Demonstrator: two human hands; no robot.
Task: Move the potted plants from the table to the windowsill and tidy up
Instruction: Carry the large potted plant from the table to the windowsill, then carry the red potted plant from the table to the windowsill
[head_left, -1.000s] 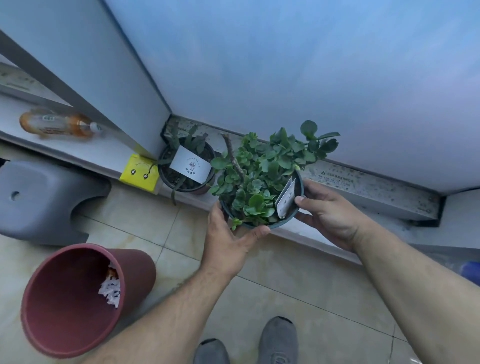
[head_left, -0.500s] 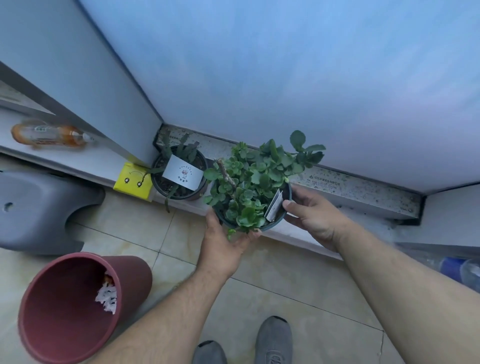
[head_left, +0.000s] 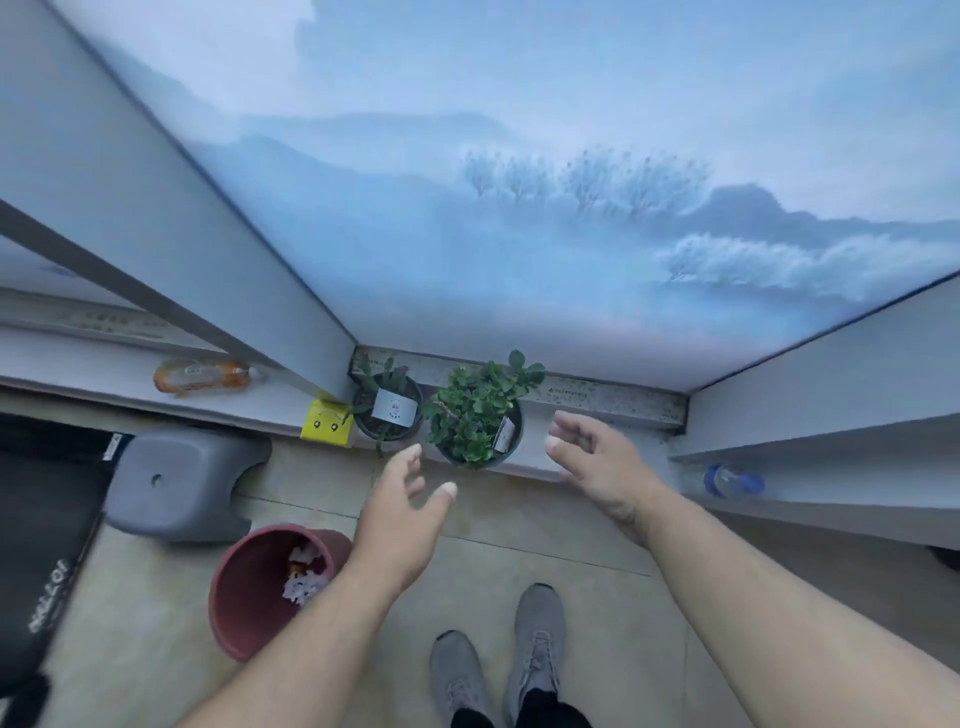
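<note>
While both hands hang free, the leafy green plant in a dark round plastic pot (head_left: 475, 415) stands upright on the pale windowsill (head_left: 597, 431), at its front edge, with a white tag stuck in the soil on its right side. Left hand (head_left: 408, 512): fingers spread and relaxed, holding nothing, just below and left of that pot, not touching it. Right hand (head_left: 589, 462): fingers loosely spread, holding nothing, just right of the pot, over the sill's front edge, apart from the pot. Just beside the leafy pot on its left, near the sill's left corner, a second dark pot with thin spiky leaves and a white label card (head_left: 387, 413); whether the two pots touch I cannot tell. Yellow box (head_left: 326, 426) at the sill's left end, against the second pot. Orange-filled plastic bottle (head_left: 200, 376) lies on the ledge further left. On the tiled floor: grey plastic stool (head_left: 176, 483), dark red waste bin (head_left: 260, 587) with white scraps inside, grey shoes (head_left: 498, 660). Clear bottle with blue cap (head_left: 727, 479) lies on the right-hand ledge.
</note>
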